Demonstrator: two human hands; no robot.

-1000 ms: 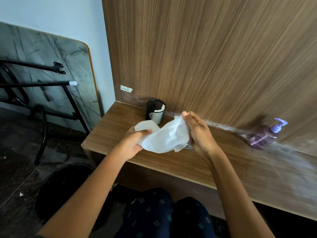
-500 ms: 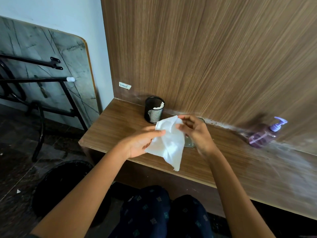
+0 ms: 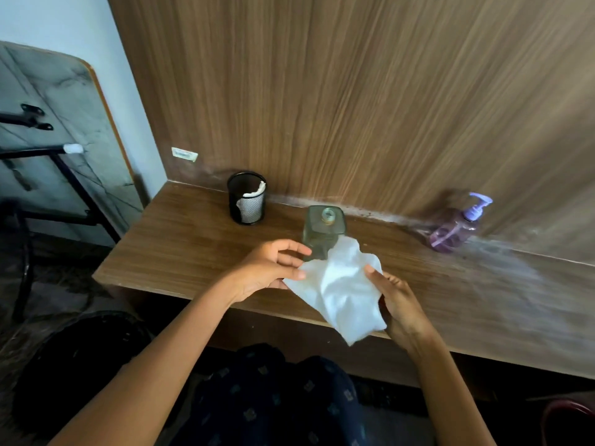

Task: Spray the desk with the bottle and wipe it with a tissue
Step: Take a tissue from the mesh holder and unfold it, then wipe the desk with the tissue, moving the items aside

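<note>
1. Both hands are on the tissue right now. The left hand pinches its left edge between thumb and fingers, and the right hand grips the right side, fingers curled under and thumb on top. Looks to me like it's being spread or refolded into a flat pad, which makes sense if you want more wiping surface.

2. The tissue hangs just above the front edge of the desk, not pressed on the wood. One corner droops past the edge toward the lap.

3. The squarish glass bottle stands upright on the desk right behind the tissue, with nobody touching it. The tissue's top corner overlaps its lower part in this view. I can't make out a spray head on top, just a small round neck, so I'm not sure that's the sprayer.

4. A purple pump bottle sits off to the right against the back panel, well apart from the hands. The desk over there has a pale, hazy patch; could be dust or spray, can't tell.

5. A black mesh cup sits back left with something white stuffed in it, probably spare tissue, handy for grabbing.

6. My guess: wiping hasn't started yet, still prepping the tissue.
</note>
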